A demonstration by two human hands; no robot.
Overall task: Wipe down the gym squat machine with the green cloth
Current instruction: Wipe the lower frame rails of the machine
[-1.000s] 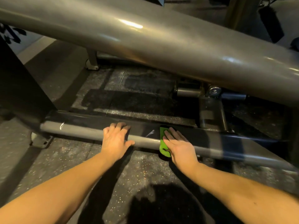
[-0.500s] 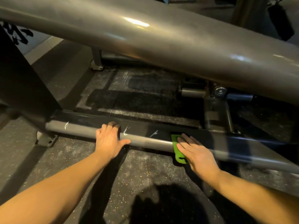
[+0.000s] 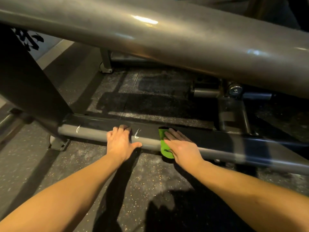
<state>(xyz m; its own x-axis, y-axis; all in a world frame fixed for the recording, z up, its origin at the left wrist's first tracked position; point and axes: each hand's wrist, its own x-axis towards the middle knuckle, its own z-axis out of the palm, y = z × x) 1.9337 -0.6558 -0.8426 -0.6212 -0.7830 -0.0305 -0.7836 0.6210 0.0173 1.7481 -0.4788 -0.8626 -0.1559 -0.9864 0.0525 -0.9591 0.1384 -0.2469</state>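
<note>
The squat machine's low grey base rail [image 3: 93, 133] runs across the floor from left to right. My right hand [image 3: 181, 146] lies flat with straight fingers on the green cloth [image 3: 163, 144], pressing it onto the rail. Most of the cloth is hidden under the palm; its left edge and a lower fold show. My left hand [image 3: 120, 142] rests on the rail just left of the cloth, fingers over the top edge and thumb spread toward the cloth. White scuff marks [image 3: 137, 133] sit between the two hands.
A thick grey beam [image 3: 167, 41] slants overhead across the whole view, close above the rail. A dark upright post [image 3: 28, 91] joins the rail at left. A pivot with a bolt [image 3: 235, 90] and bracket stands behind the rail at right. Speckled rubber flooring [image 3: 158, 178] lies below.
My right hand slid the cloth to the right along the rail, then back left toward my left hand. My left hand stays resting on the rail.
</note>
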